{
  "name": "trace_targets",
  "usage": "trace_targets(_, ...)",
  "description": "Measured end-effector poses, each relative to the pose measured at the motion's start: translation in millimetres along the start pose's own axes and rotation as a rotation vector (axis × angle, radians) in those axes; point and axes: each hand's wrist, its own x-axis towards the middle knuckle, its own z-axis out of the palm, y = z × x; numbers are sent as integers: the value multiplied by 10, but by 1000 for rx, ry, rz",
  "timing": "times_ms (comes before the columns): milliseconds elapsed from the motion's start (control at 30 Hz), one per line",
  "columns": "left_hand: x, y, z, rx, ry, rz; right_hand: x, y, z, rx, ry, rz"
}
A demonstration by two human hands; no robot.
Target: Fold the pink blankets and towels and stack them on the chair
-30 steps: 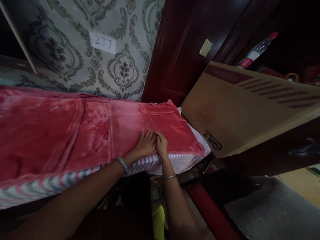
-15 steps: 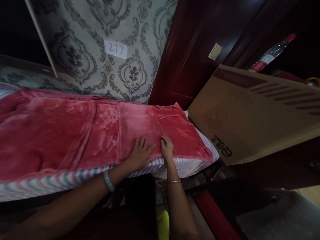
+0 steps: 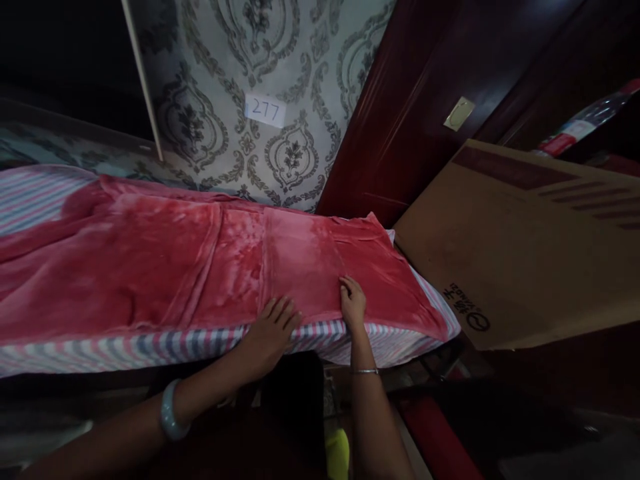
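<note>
A red and pink plush blanket (image 3: 240, 260) lies in folds and layers over a striped sheet (image 3: 165, 347) on a long, narrow bed. My left hand (image 3: 273, 330) is flat at its near edge, palm down with the fingers apart, and a pale bangle is on that wrist. To the right, my right hand (image 3: 353, 303) has its fingers bent and the thumb close to them, closed on the blanket along the seam by the paler pink panel. A thin silver bracelet circles the right wrist. The fingertips partly hide the cloth under them.
A large cardboard box (image 3: 540, 260) leans at the bed's right end, with a plastic bottle (image 3: 583, 127) behind it. Dark red wooden panels (image 3: 380, 127) and patterned wallpaper (image 3: 295, 80) with a "277" paper (image 3: 265, 110) stand behind. Something yellow-green (image 3: 338, 453) is below.
The view has swung left, so things sit farther right. My left hand has slid left and toward me across the blanket. My right hand stays at the same part of the cloth.
</note>
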Motion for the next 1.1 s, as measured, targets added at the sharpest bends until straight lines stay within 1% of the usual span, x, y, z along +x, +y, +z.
trace_targets(67, -75, -78, -45, -35, 29, -12, 5, -11, -11, -2, -6, 13)
trace_targets(133, -102, -182, -101, -71, 73, -55, 10, -24, -19, -6, -9, 22)
trace_targets(233, -51, -341, -170, -128, 121, -122, 18, -41, -25, -8, -4, 27)
trace_targets(333, 52, -444, -194, -185, 147, -128, 24, -50, -24, -16, 2, 34)
trace_targets(400, 108, -478, -188, -192, 186, -112, 25, -51, -23, -22, 4, 39)
trace_targets(500, 132, -506, -156, -170, 307, -76, 22, -49, -24, -20, -3, 44)
trace_targets(600, 79, -537, -102, -139, 425, 57, 20, -54, -28, -21, -5, 44)
trace_targets(667, 20, -566, -62, -119, 465, 151, 19, -63, -29, -27, 4, 35)
trace_targets(767, -66, -599, -14, -128, 475, 194, 14, -77, -32, -35, 10, 11)
trace_targets(900, -157, -560, -19, -193, 438, 156, -21, -56, -39, -34, 18, -1)
trace_targets(1000, -222, -507, -89, -265, 395, 102, -49, 19, -34, -34, 13, -9)
trace_targets(1100, -295, -485, -218, -378, 328, 55, -65, 108, -16, -30, 1, -13)
